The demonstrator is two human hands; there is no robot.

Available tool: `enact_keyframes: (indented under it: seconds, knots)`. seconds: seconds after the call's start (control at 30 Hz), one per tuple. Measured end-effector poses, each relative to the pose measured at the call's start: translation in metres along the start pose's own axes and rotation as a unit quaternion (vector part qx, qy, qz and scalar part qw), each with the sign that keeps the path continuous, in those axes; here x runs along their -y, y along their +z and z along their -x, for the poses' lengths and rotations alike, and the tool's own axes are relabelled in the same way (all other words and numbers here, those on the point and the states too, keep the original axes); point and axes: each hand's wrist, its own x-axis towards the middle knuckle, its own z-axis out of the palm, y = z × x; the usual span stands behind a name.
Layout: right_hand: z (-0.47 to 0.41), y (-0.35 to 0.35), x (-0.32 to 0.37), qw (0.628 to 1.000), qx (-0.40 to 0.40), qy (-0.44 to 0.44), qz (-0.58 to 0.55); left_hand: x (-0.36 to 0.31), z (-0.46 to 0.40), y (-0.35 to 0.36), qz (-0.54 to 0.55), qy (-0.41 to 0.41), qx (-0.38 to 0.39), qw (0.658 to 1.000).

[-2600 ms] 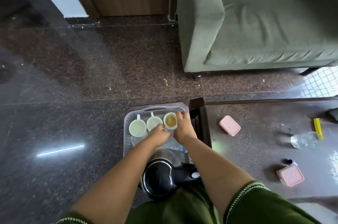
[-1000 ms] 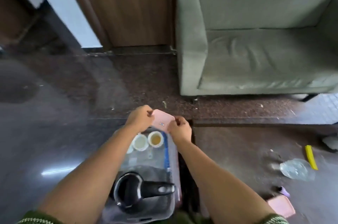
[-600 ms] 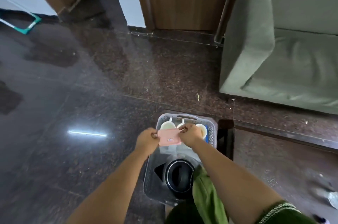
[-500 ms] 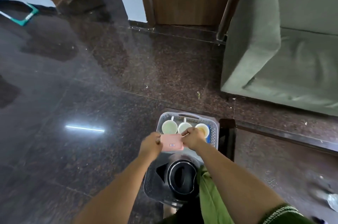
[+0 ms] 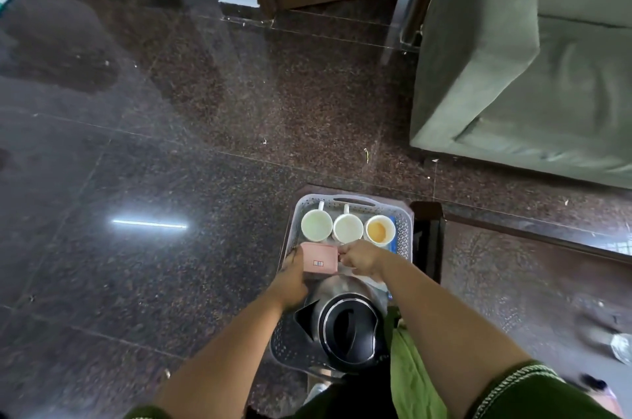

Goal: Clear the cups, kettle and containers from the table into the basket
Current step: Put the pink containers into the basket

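A grey perforated basket [image 5: 405,233] stands on the floor beside the dark table [image 5: 513,268]. At its far end three cups [image 5: 347,228] sit in a row; the right one holds brown liquid. A black kettle [image 5: 349,326] fills the near end. Over the basket's middle, both hands hold a pink container [image 5: 319,257]. My left hand [image 5: 290,276] grips its left side from below, and my right hand [image 5: 359,259] pinches its right edge.
A green sofa [image 5: 513,76] stands at the right, behind the table. A crumpled clear plastic bottle [image 5: 622,348] lies at the table's right edge, and a pink corner shows at the bottom right. Dark polished floor spreads to the left. A wooden door is at the top.
Both hands carried the pink container from the table over to the basket and have lowered it to just behind the cups. The view has tilted down and left.
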Motion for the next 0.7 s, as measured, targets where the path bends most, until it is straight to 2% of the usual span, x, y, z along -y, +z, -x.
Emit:
enact_keyframes:
  seconds: [0.1, 0.2, 0.37, 0.43, 0.53, 0.6, 0.7]
  knots:
    - [0.004, 0.004, -0.003, 1.0, 0.001, -0.007, -0.008, 0.006, -0.001, 0.005, -0.071, -0.011, 0.02, 0.997]
    - [0.008, 0.011, -0.005, 0.997, -0.008, -0.008, -0.07, 0.0, -0.002, 0.002, -0.109, -0.017, 0.053, 0.992]
    - [0.028, 0.014, -0.012, 0.991, -0.029, 0.0, -0.131, -0.024, 0.006, -0.013, -0.16, -0.023, 0.034, 0.986]
    - [0.046, 0.008, -0.024, 0.987, -0.094, 0.004, -0.13, -0.042, 0.014, -0.025, -0.196, -0.036, 0.002, 0.98]
    - [0.08, -0.006, -0.058, 0.96, -0.226, 0.015, -0.165, -0.079, 0.026, -0.038, -0.232, -0.033, -0.097, 0.967]
    - [0.104, -0.016, -0.089, 0.927, -0.301, 0.028, -0.221, -0.113, 0.031, -0.034, -0.196, -0.011, -0.141, 0.97]
    - [0.138, -0.03, -0.147, 0.878, -0.371, 0.06, -0.298, -0.18, 0.044, 0.002, -0.061, 0.063, -0.166, 0.982]
